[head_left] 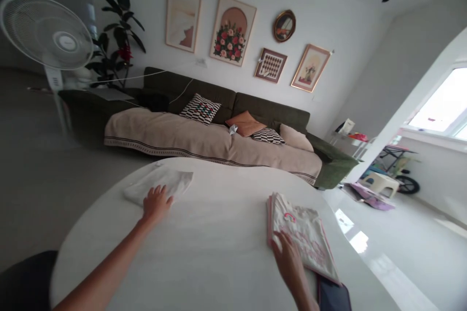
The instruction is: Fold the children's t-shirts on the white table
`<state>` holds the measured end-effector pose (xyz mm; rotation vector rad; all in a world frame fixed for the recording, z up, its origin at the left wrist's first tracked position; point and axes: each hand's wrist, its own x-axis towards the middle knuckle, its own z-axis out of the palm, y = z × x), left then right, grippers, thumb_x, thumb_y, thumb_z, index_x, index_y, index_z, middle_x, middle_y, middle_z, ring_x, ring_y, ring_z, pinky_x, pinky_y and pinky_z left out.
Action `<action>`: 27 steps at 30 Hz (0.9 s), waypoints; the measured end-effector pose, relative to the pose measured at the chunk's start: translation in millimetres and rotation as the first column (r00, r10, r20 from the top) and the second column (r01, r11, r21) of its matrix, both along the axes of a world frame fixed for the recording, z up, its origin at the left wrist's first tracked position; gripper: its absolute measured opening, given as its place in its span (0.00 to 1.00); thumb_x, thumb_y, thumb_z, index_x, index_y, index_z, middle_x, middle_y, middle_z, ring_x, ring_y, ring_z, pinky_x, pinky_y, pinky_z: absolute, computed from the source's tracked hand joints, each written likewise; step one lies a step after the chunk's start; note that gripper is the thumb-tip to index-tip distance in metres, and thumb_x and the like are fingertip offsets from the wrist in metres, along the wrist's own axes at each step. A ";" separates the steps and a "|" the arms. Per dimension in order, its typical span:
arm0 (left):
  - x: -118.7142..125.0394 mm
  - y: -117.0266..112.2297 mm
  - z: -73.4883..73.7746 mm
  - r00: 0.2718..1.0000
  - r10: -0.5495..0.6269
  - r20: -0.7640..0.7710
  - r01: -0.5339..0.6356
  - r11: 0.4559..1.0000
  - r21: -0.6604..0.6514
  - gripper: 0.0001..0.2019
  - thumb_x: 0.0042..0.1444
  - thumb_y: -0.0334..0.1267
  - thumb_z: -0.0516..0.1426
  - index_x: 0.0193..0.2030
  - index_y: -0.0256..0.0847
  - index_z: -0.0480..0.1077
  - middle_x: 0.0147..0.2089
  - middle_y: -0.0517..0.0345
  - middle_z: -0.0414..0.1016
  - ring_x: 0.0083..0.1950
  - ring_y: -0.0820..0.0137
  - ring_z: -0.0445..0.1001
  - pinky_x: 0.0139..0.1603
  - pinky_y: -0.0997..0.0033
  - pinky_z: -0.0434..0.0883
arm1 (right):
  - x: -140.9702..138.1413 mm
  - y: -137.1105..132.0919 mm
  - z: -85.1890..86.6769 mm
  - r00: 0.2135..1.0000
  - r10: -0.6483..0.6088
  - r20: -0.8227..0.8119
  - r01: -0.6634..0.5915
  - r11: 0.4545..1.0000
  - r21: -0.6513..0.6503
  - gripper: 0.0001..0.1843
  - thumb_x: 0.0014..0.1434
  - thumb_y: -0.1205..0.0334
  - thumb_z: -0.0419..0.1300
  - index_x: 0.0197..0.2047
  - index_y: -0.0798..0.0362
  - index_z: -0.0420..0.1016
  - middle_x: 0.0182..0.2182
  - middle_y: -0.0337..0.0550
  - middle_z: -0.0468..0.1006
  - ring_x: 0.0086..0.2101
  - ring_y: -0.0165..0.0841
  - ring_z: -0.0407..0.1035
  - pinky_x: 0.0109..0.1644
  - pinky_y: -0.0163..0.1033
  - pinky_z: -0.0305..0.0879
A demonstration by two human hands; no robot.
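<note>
A round white table (219, 233) fills the lower half of the head view. My left hand (156, 202) lies flat with fingers stretched out on the near edge of a folded white cloth (160, 182) at the table's far left. My right hand (290, 257) rests with fingers extended on the near left corner of a folded cream garment with pink print (310, 240), which tops a small stack at the table's right. A dark folded item (333, 296) lies just behind my right wrist at the table edge.
A dark green sofa (255, 107) with a beige throw and several cushions stands beyond the table. A white standing fan (47, 31) and a potted plant (116, 39) are at the left. A white stool (383, 182) and clutter sit on the glossy floor at right.
</note>
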<state>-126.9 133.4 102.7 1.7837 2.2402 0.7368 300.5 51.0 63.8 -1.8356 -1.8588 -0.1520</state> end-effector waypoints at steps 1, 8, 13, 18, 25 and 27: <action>-12.9 -5.3 -3.1 0.999 0.037 -0.024 -0.037 0.999 -0.008 0.19 0.58 0.34 0.48 0.55 0.30 0.63 0.58 0.32 0.62 0.62 0.46 0.54 0.55 0.39 0.56 | -28.3 -8.4 -0.5 0.993 0.097 -0.070 -0.091 0.993 0.078 0.23 0.61 0.52 0.46 0.47 0.58 0.73 0.49 0.58 0.73 0.53 0.45 0.64 0.56 0.49 0.61; 19.3 -76.6 -20.4 0.973 -0.178 -0.147 0.176 0.984 -0.021 0.16 0.55 0.33 0.49 0.47 0.36 0.71 0.49 0.42 0.73 0.52 0.52 0.68 0.59 0.39 0.49 | -202.1 -65.6 -15.6 0.803 0.397 -0.444 -0.369 0.917 0.153 0.12 0.58 0.55 0.54 0.41 0.49 0.74 0.39 0.47 0.78 0.42 0.38 0.73 0.47 0.41 0.69; 59.4 -168.6 -39.9 0.810 -0.581 -0.082 0.576 0.814 -0.076 0.08 0.49 0.38 0.58 0.37 0.50 0.75 0.40 0.61 0.79 0.42 0.66 0.76 0.53 0.67 0.68 | -204.8 -65.8 -24.1 0.805 0.238 -0.543 -0.173 0.970 0.170 0.16 0.59 0.58 0.51 0.47 0.54 0.71 0.43 0.53 0.76 0.45 0.41 0.71 0.49 0.46 0.68; 35.3 -176.6 -71.0 0.794 -0.601 -0.088 0.606 0.775 0.181 0.20 0.49 0.33 0.56 0.51 0.42 0.71 0.57 0.46 0.69 0.57 0.58 0.68 0.55 0.61 0.69 | -188.3 -56.5 -45.0 0.876 0.020 -0.482 -0.008 1.000 0.027 0.24 0.51 0.63 0.55 0.51 0.61 0.68 0.44 0.61 0.74 0.47 0.49 0.69 0.50 0.52 0.65; 25.2 -138.9 -86.3 0.820 -0.500 -0.279 0.565 0.784 0.256 0.27 0.50 0.44 0.58 0.56 0.35 0.67 0.57 0.41 0.68 0.56 0.56 0.68 0.54 0.57 0.69 | -211.9 -61.7 -45.1 0.867 0.013 -0.498 0.021 0.998 0.061 0.18 0.53 0.68 0.51 0.47 0.55 0.69 0.39 0.51 0.77 0.40 0.40 0.73 0.43 0.42 0.68; 26.4 -142.2 -91.4 0.815 -0.462 -0.349 0.568 0.756 0.326 0.26 0.53 0.47 0.55 0.57 0.37 0.66 0.58 0.43 0.67 0.57 0.57 0.67 0.55 0.57 0.68 | -214.0 -67.4 -43.4 0.859 0.013 -0.512 0.039 0.995 0.092 0.15 0.56 0.66 0.50 0.46 0.54 0.69 0.39 0.50 0.77 0.40 0.38 0.72 0.43 0.40 0.68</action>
